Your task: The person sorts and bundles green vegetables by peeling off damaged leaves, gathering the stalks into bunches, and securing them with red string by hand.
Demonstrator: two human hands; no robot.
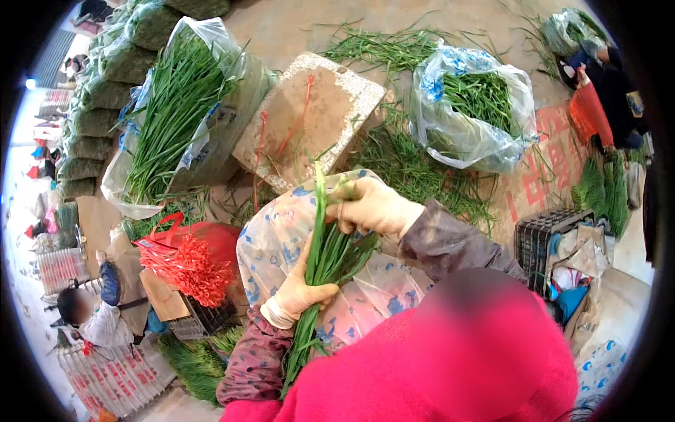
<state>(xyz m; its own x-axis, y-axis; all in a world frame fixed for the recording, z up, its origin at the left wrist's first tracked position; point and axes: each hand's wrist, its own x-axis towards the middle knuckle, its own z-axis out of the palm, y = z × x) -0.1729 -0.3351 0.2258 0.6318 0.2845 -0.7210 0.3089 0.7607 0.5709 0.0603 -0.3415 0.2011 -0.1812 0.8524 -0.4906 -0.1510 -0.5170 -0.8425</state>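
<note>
We have a bunch of long green leaves (327,257) up in front of us, over our lap, on our side of the low tabletop's (336,105) near corner. A see-through sheet with blue spots (271,243) lies over our knees, maybe so that wet leaves do not mess up our clothes. Two red strings (262,130) lie on the tabletop, and one hangs down over its near left edge. The big left bag (246,91) sits right by the left edge with its mouth wide open, so we think its leaves are easy to reach. The right bag (485,155) is on the floor past the right corner, and its sides seem to stop the leaves in it from spilling. Loose leaves (422,162) lie on the floor by that corner too. A heap of red ties (190,271) sits to our left, nearer us than the left corner, likely so we can grab one fast. Our left hand (302,292) is wrapped low around the bunch, thumb across the front, so it does not fall apart. Our right hand (369,205) reaches in from the right, wrist bent, fingers curled by the top leaves; we cannot tell if they pinch any.
</note>
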